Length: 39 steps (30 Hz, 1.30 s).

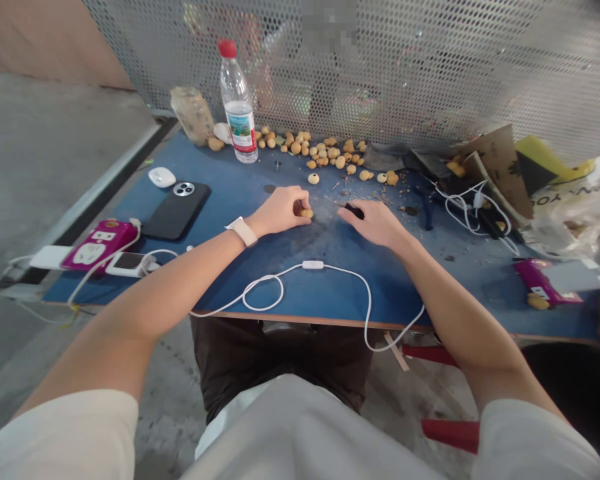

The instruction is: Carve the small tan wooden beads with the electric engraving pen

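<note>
My left hand [281, 209] rests on the blue table [220, 280] with its fingers curled round a small tan nut [307, 213], pinning it to the surface. A pale watch strap sits on that wrist. My right hand [375, 220] lies just to the right, fingers closed on a small black tool [354, 210] whose tip points toward the nut. A scatter of several similar tan nuts [325, 155] lies along the far edge of the table, beyond both hands.
A water bottle [237, 103] and a bag [193, 115] stand at the back left. A black phone [177, 210], white earbud case [162, 177] and magenta power strip [100, 243] lie left. A white cable [313, 265] loops along the front edge. Cardboard, pliers and bags crowd the right. Mesh screen behind.
</note>
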Each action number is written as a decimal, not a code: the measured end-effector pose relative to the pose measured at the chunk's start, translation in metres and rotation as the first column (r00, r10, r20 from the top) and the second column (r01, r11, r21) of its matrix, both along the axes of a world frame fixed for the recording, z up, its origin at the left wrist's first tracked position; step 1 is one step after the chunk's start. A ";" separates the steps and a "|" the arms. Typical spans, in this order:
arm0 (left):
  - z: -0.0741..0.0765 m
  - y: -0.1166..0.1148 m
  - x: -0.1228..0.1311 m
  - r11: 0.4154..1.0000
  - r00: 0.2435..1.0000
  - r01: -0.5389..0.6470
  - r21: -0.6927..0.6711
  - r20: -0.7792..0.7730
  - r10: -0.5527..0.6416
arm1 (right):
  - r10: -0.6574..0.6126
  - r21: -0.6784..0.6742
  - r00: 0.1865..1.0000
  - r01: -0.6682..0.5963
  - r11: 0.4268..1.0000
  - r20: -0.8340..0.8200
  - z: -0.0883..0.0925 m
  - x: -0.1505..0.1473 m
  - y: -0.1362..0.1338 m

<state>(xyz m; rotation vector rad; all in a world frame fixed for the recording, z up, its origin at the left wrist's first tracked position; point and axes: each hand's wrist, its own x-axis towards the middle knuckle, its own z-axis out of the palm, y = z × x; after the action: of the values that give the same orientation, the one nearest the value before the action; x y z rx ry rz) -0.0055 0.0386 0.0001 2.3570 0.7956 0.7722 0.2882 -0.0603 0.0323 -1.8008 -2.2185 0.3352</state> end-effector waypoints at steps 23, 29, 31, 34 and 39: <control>0.001 0.008 -0.010 0.987 0.997 0.057 -0.151 0.058 -0.049 | 0.212 -0.214 0.941 -0.271 0.939 -0.262 0.010 -0.063 -0.042; 0.001 0.010 -0.012 0.992 0.998 0.058 -0.110 0.044 -0.053 | 0.138 -0.112 0.953 -0.173 0.978 -0.271 -0.001 -0.049 -0.026; 0.001 0.010 -0.011 0.995 0.998 0.052 -0.085 0.035 -0.049 | 0.091 -0.043 0.974 -0.102 0.994 -0.207 -0.003 -0.041 -0.018; 0.001 0.009 -0.011 0.997 0.998 0.051 -0.063 0.026 -0.049 | -0.002 0.048 0.993 0.008 0.999 -0.115 -0.006 -0.028 -0.007; 0.003 0.007 -0.010 0.998 0.998 0.061 -0.025 0.009 -0.061 | -0.108 0.052 0.992 0.112 0.992 -0.066 -0.010 -0.010 0.005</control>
<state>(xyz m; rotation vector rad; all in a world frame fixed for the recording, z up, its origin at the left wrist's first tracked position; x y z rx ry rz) -0.0159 0.0453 0.0036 2.3423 0.7225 0.7421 0.2782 -0.0552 0.0222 -1.8483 -2.0562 0.2998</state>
